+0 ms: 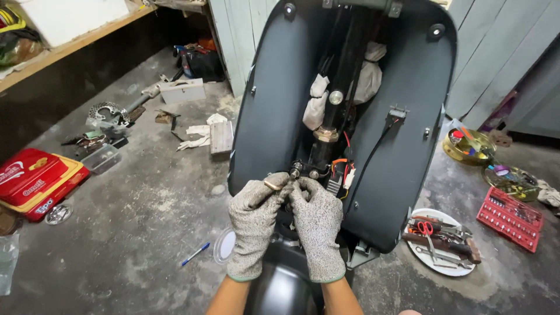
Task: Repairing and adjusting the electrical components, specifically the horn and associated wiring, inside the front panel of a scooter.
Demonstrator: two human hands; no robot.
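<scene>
A dark scooter front shield (274, 99) stands open in front of me, with a black steering column (335, 116), rags stuffed beside it and coloured wires (344, 172) low down. Both my hands wear speckled grey gloves. My left hand (254, 224) and my right hand (318, 227) meet at the column's base, fingertips pinched together. A small brass-coloured ring (273, 185) sits at my left fingertips. Bolts (303, 172) show just above the fingers. What my right fingers grip is hidden.
On the concrete floor: a white plate of tools and red scissors (440, 245), a red socket tray (510, 219), metal bowls (466, 146) at right; red and yellow boxes (35, 184), a brake disc (105, 114), a blue pen (195, 254), a clear lid (223, 245) at left.
</scene>
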